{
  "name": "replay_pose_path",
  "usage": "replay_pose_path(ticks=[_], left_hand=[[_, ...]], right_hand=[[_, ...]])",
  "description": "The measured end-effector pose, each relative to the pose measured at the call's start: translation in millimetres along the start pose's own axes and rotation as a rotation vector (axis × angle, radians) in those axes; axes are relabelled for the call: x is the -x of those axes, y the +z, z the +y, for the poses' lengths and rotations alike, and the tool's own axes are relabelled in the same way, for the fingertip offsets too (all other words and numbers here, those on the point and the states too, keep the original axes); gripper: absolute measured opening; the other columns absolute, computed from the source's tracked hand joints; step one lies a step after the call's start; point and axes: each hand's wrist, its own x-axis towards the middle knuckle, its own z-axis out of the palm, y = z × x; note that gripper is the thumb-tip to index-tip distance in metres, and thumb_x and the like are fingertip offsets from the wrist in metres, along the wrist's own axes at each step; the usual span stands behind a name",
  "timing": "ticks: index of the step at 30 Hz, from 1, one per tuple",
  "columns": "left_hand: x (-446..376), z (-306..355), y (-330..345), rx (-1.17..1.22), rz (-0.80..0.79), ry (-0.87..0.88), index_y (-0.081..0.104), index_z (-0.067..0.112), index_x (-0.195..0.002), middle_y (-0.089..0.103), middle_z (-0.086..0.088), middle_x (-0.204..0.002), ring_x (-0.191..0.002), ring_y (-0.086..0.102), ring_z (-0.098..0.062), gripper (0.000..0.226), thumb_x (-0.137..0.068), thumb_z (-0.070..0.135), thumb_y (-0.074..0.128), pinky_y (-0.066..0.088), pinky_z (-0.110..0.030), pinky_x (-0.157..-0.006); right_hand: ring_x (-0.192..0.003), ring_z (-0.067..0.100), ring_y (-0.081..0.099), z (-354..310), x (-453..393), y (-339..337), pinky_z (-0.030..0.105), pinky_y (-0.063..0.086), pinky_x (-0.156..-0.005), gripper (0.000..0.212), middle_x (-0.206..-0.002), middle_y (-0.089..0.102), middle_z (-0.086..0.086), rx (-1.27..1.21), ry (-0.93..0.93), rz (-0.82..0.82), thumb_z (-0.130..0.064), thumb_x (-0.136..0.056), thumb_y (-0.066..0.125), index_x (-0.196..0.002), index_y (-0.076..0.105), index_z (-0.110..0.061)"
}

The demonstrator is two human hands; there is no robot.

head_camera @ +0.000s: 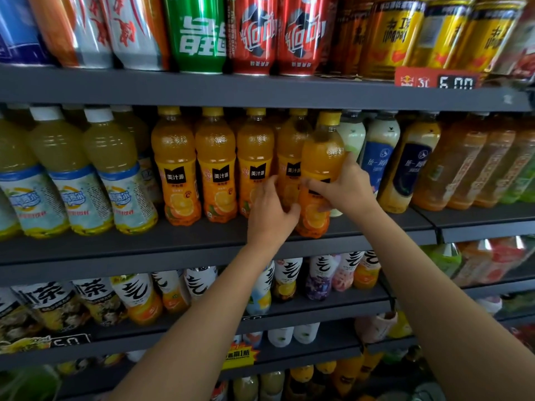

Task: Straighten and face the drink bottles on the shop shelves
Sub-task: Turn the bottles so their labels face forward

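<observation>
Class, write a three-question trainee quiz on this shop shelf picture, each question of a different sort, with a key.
1. True or false: the right hand grips an orange juice plastic bottle with a yellow cap.
2. The green metal can stands on which shelf? A. the one above the juice bottles B. the one below them
3. Fill in: the left hand reaches in front of the orange juice row on the dark grey metal shelf, to the ____ of the gripped bottle.

Key: 1 true; 2 A; 3 left.
</observation>
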Motion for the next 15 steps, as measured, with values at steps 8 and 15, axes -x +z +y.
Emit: replay_pose_path(ticks=[8, 15], left_hand=[[-3.9, 19.4, -1.3, -0.163, 0.251, 0.091, 0.043, 0.007, -0.134, 0.051, -0.008, -0.131, -0.119, 0.05, -0.021, 0.042, -0.094, 0.019, 0.051, 0.042, -0.03, -0.093], [-16.4, 41.3, 19.1, -0.1, 0.195, -0.218, 0.039, 0.007, -0.134, 0.054, -0.011, -0.129, -0.117, 0.053, -0.027, 0.05, -0.093, 0.032, 0.053, 0.045, -0.034, -0.087]], right_hand=[[-0.073, 0.032, 0.063, -5.8, -1.4, 8.0, 0.044, 0.056, -0.062, 0.064, -0.106, 0.052, 0.016, 0.089, 0.058, 0.102, -0.043, -0.076, 0.073, -0.114, 0.037, -0.008], [-0.104, 0.042, 0.056, -5.0, -1.2, -0.3, 0.038, 0.039, -0.067, 0.084, -0.113, 0.056, 0.022, 0.358, 0.067, 0.195, -0.059, -0.07, 0.071, -0.119, 0.039, 0.001]])
